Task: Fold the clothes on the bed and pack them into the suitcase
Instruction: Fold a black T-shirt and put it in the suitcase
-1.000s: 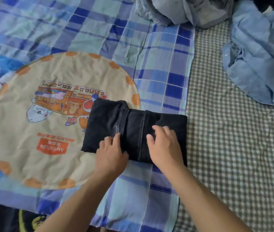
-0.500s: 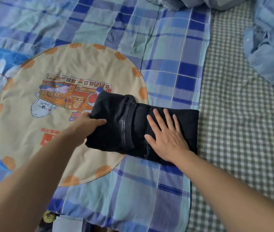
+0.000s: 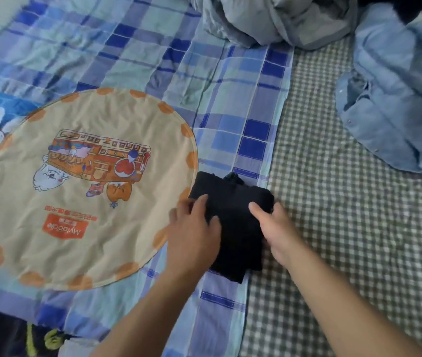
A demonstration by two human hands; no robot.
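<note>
On a bed spread with a blue plaid quilt (image 3: 132, 55), a person works a dark garment (image 3: 233, 228) into a compact bundle, the step in hand apparently the last tidying of a fold. The bundle lies on the quilt's right border, just beside the round cartoon panel (image 3: 81, 186) printed on the quilt, its right edge reaching the green checked sheet (image 3: 346, 240). The left hand (image 3: 194, 233) lies over the bundle's left side, fingers loosely spread on the cloth and thumb set on top, seemingly to keep the layers from springing open. The right hand (image 3: 276, 228) holds the bundle's right edge, thumb on top and fingers tucked out of sight beneath or behind it, so how tightly it grips cannot be told; the hold looks suited to squaring the fold or lifting it. Well apart from the bundle, beyond it to the right, a light blue shirt (image 3: 395, 99) lies crumpled and unfolded, and a grey garment (image 3: 276, 19) is heaped at the far edge. No suitcase is in view.
</note>
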